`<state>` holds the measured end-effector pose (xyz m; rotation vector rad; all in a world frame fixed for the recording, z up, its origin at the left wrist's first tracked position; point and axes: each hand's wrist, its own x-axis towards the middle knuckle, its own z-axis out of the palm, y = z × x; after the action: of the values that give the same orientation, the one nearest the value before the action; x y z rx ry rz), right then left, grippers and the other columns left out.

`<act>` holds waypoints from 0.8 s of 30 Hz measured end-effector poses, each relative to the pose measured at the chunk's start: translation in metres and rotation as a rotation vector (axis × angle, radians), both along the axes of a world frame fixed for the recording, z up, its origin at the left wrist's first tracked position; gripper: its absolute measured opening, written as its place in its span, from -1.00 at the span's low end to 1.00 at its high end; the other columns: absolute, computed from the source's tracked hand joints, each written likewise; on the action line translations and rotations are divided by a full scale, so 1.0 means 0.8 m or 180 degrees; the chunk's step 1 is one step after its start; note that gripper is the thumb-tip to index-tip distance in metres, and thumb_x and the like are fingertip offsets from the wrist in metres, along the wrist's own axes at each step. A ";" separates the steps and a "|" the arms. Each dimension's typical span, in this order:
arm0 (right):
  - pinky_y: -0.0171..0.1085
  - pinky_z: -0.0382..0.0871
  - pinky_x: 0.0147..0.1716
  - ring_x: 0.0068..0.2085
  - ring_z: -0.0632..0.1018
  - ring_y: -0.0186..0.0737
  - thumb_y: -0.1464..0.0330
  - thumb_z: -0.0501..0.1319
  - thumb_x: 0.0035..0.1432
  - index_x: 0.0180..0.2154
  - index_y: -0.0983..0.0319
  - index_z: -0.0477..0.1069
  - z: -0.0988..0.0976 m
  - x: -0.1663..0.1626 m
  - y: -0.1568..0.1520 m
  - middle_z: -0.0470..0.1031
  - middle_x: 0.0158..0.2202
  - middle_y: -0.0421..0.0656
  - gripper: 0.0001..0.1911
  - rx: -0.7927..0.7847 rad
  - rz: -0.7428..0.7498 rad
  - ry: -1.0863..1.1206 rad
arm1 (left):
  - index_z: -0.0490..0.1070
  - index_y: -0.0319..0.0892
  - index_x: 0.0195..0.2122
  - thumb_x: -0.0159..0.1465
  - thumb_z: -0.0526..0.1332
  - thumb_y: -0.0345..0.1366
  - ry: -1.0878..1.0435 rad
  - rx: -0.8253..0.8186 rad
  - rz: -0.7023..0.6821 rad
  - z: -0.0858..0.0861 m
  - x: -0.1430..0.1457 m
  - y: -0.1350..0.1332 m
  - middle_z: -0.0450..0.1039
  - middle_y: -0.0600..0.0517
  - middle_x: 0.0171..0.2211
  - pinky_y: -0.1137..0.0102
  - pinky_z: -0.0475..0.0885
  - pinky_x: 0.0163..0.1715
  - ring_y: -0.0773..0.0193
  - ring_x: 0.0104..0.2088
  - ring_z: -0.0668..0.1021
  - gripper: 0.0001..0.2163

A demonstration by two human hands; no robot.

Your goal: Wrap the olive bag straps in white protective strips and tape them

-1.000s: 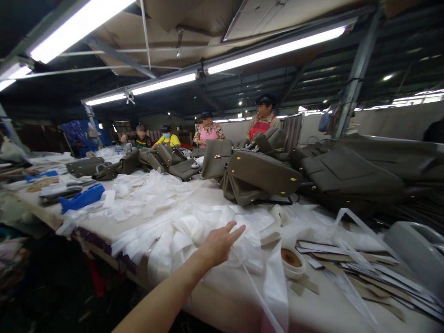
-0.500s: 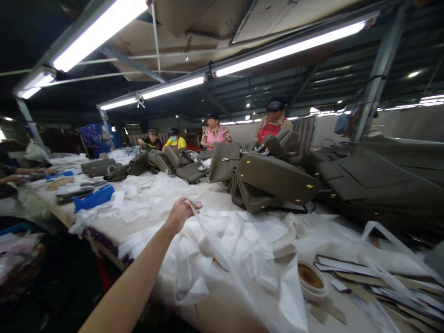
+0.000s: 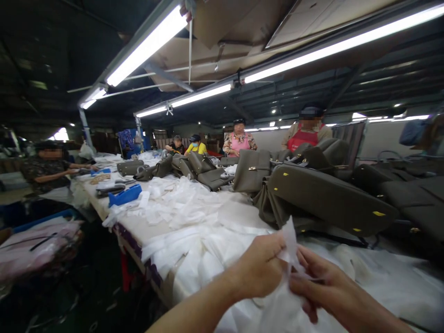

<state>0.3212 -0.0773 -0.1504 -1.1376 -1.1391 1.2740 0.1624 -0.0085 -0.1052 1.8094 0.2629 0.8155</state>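
Observation:
My left hand [image 3: 259, 268] is closed on a thin white plastic strip [image 3: 289, 240], pinching it near its top end. My right hand [image 3: 324, 289] meets it from the right, fingers curled around the lower part of the same strip. Both hands hover close to me over a heap of white plastic sheets [image 3: 194, 249] on the long worktable [image 3: 137, 226]. Just beyond the hands lies a dark olive handbag [image 3: 329, 199] with small yellow stickers.
More olive bags [image 3: 204, 169] crowd the far side of the table. A blue tray [image 3: 125, 195] sits near the left edge. Several people work at the far end, and one person [image 3: 48, 166] sits on the left. The aisle to the left is dark floor.
My left hand drew a white strip back from the pile toward me. My right hand came into view and took hold of it. The view swung left and closer.

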 end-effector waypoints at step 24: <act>-0.38 0.53 -0.42 -0.49 0.56 -0.33 0.22 0.44 -0.03 -0.47 0.33 0.49 0.095 -0.006 0.189 0.54 -0.52 -0.14 -0.70 -0.0428 0.1522 -0.1038 | 0.40 -0.20 -0.32 0.00 0.37 -0.16 0.0882 -0.1087 -0.0249 -0.043 -0.054 0.197 0.25 0.19 -0.55 0.53 0.14 -0.59 0.49 -0.61 0.24 -0.70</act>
<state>0.3164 0.0741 -0.0741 -1.2473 -1.6599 1.5823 0.1195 0.1487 -0.1395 1.5933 0.4776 0.4318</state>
